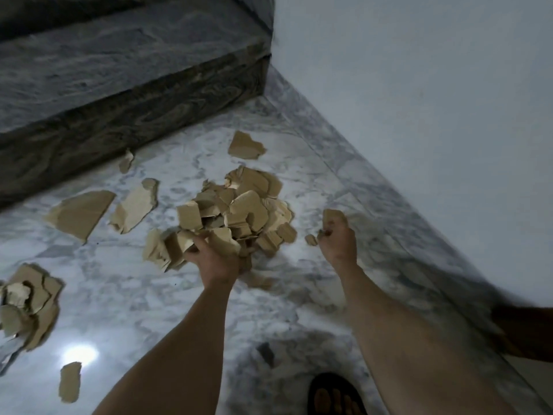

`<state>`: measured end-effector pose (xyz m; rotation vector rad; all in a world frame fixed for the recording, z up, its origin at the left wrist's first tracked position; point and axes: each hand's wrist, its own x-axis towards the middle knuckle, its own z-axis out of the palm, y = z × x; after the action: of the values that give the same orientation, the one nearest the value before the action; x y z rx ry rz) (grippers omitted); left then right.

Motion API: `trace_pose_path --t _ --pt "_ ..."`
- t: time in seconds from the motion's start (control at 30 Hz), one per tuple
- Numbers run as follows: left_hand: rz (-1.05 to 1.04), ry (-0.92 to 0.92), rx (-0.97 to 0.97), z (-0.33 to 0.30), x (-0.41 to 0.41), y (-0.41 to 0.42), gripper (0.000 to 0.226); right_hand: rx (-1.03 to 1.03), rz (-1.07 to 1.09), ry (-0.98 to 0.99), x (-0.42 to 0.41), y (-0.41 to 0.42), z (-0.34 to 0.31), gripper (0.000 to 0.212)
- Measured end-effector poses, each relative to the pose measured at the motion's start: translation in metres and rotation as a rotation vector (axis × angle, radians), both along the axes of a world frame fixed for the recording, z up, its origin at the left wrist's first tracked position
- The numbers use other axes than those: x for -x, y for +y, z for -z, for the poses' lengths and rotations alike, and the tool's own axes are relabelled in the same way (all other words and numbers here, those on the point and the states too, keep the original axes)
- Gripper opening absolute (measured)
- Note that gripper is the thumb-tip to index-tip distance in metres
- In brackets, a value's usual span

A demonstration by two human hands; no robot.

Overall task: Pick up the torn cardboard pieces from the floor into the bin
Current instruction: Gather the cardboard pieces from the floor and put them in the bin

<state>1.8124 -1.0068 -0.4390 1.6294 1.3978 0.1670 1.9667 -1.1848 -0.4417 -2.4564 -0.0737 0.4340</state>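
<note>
Left hand curled round stack of cardboard pieces, held above floor. Right hand pinching small scrap, nearer loose bit just leftward. Bin unseen.

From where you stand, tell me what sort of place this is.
Probably the foot of an indoor staircase: a dark stone step, marble floor and plain wall meeting in a corner.

No text, label, brand, number or sign can be read anywhere in view.
</note>
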Motion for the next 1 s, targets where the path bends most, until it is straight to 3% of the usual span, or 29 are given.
trace_pose_path --t 0.1,0.2,0.33,0.47,0.53,0.6,0.67,0.73,0.87,0.93,1.0 --pt "0.088 0.024 0.103 0.000 -0.004 0.007 0.078 0.205 -0.020 -0.126 -0.022 -0.004 -0.001 0.032" --pt "0.097 0.064 0.172 0.000 -0.010 0.007 0.079 0.344 -0.086 -0.009 -0.030 -0.001 0.005 0.048" --pt "-0.094 0.051 0.088 -0.004 -0.014 0.002 0.055 0.367 -0.090 -0.070 -0.022 0.013 0.014 0.036" --pt "-0.262 0.077 0.083 -0.007 -0.013 0.000 0.082 0.078 0.123 0.167 -0.027 0.021 0.017 0.064" --pt "-0.398 0.016 0.181 -0.006 -0.011 0.003 0.083 -0.044 0.159 0.279 -0.036 0.021 0.013 0.053" --pt "-0.546 -0.113 0.315 -0.008 -0.008 0.009 0.057 -0.257 0.176 0.407 -0.047 0.025 0.004 0.035" --pt "-0.588 -0.217 0.416 -0.012 -0.008 0.019 0.009 -0.470 0.178 0.530 -0.053 0.035 -0.010 0.038" --pt "-0.573 -0.288 0.472 -0.022 -0.015 0.025 0.024 -0.510 0.124 0.608 -0.056 0.050 -0.019 0.059" --pt "-0.392 -0.293 0.470 -0.029 -0.039 0.027 0.009 -0.270 -0.068 0.574 -0.049 0.084 -0.016 0.099" --pt "-0.291 -0.272 0.502 -0.028 -0.053 0.025 0.036 -0.105 -0.200 0.490 -0.041 0.095 -0.010 0.090" --pt "-0.207 -0.256 0.502 -0.027 -0.064 0.022 0.059 0.050 -0.316 0.325 -0.032 0.099 -0.002 0.064"
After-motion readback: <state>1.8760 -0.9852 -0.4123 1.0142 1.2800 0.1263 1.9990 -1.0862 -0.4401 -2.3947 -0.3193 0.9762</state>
